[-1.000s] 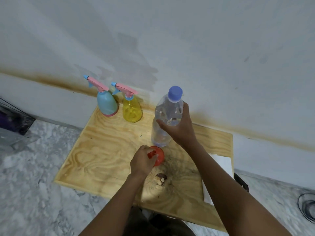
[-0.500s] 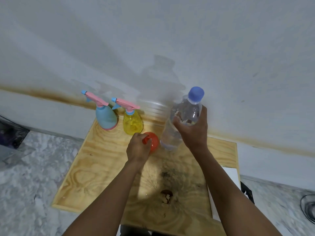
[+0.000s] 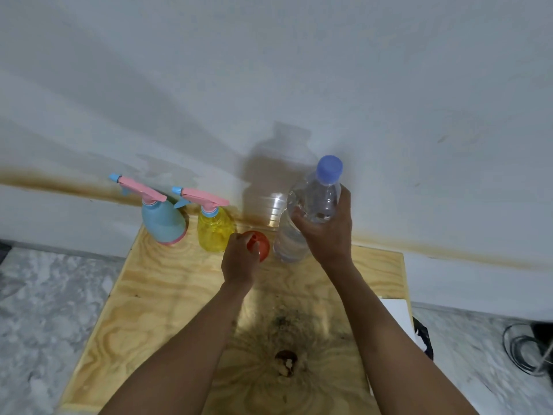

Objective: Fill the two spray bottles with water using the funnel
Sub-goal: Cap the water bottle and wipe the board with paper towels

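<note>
Two spray bottles with pink trigger heads stand at the back left of the plywood board: a blue spray bottle and, right of it, a yellow spray bottle. My left hand grips a red funnel by its spout, just right of the yellow bottle. My right hand holds a clear water bottle with a blue cap on, tilted slightly, close to the wall. The funnel sits between the yellow bottle and the water bottle.
A white wall with a brown stain line rises right behind the board. A dark knot marks the board's near middle. A white sheet lies at the board's right edge. Marble floor surrounds the board; black cable lies at far right.
Both hands have moved away from me toward the wall. The funnel went from the board's middle to beside the yellow spray bottle, and the water bottle shifted back and right.
</note>
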Action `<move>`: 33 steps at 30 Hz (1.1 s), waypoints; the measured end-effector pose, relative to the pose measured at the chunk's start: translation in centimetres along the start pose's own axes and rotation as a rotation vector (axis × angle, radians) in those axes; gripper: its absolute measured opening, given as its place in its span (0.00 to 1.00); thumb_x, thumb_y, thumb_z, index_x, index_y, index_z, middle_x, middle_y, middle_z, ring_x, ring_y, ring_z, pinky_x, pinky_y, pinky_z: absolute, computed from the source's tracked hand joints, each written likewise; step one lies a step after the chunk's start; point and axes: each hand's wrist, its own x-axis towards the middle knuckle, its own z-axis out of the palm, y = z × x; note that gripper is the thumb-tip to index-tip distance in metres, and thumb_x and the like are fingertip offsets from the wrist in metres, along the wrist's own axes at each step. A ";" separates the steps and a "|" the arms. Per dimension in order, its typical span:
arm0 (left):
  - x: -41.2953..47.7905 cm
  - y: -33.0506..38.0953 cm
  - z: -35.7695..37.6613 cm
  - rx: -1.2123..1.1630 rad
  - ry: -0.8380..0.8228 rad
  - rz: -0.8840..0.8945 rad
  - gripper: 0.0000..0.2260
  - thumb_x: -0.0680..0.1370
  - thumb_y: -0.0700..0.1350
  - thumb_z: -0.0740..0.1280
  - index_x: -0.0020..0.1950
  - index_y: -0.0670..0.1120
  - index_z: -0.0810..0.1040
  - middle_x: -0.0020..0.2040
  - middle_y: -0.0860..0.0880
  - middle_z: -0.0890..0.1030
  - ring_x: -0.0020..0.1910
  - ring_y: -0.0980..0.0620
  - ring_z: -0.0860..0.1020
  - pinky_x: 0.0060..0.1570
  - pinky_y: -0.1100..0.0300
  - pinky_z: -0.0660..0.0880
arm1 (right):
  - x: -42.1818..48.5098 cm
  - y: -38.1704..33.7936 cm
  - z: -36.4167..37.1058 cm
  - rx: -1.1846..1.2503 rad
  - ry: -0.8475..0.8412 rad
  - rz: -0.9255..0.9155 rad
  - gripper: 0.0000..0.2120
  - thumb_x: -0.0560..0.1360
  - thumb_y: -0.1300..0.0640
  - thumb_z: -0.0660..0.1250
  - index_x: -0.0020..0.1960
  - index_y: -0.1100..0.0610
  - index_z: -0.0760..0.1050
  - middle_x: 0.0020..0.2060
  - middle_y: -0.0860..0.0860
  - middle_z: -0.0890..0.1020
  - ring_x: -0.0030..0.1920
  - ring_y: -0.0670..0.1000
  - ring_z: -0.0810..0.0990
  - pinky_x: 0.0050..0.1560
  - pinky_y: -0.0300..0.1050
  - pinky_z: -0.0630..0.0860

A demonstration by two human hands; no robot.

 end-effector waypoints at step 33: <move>-19.6 4.3 11.9 0.593 -0.457 0.284 0.37 0.71 0.64 0.70 0.76 0.53 0.63 0.77 0.46 0.57 0.76 0.45 0.56 0.73 0.50 0.60 | -18.8 17.9 -19.1 -0.684 -0.193 0.463 0.18 0.75 0.38 0.67 0.60 0.47 0.79 0.51 0.44 0.81 0.55 0.47 0.78 0.52 0.45 0.75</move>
